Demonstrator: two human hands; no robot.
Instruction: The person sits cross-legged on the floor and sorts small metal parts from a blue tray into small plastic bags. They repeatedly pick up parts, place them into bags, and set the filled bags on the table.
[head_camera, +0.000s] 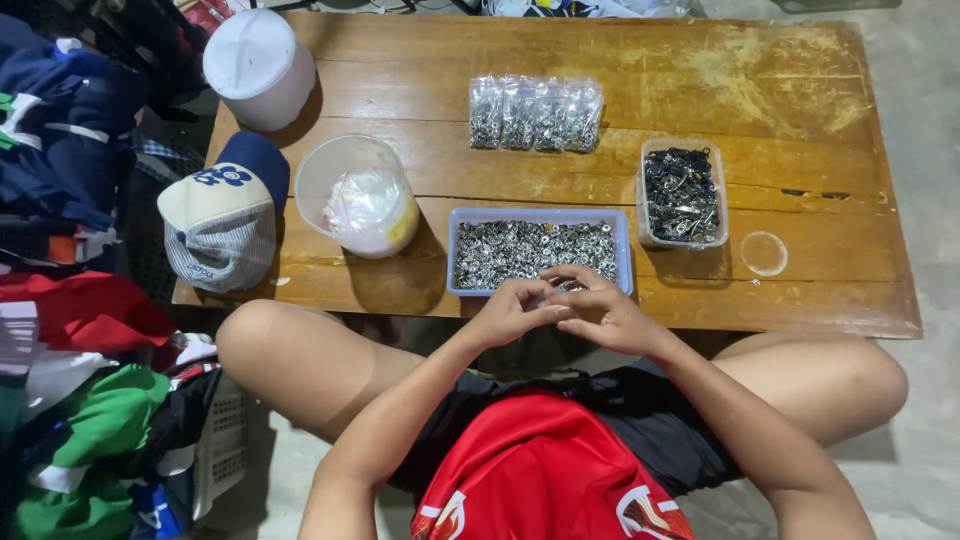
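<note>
Both hands meet at the near edge of the low wooden table (800, 90), just in front of the blue tray (455, 250) heaped with small silvery metal parts. The left hand (515, 310) and right hand (600, 312) curl fingertip to fingertip around a tiny clear bag (556, 293) (its contents are too small to tell). Beyond the tray lies a row of filled bags (535, 113); a clear tub of dark parts (682, 195) stands to the right

Row of small clear plastic bags (536, 113) packed with silvery metal parts — mid-table, side by side. Crumpled clear bags (362, 198) inside a round translucent tub (400, 225) — further left.
</note>
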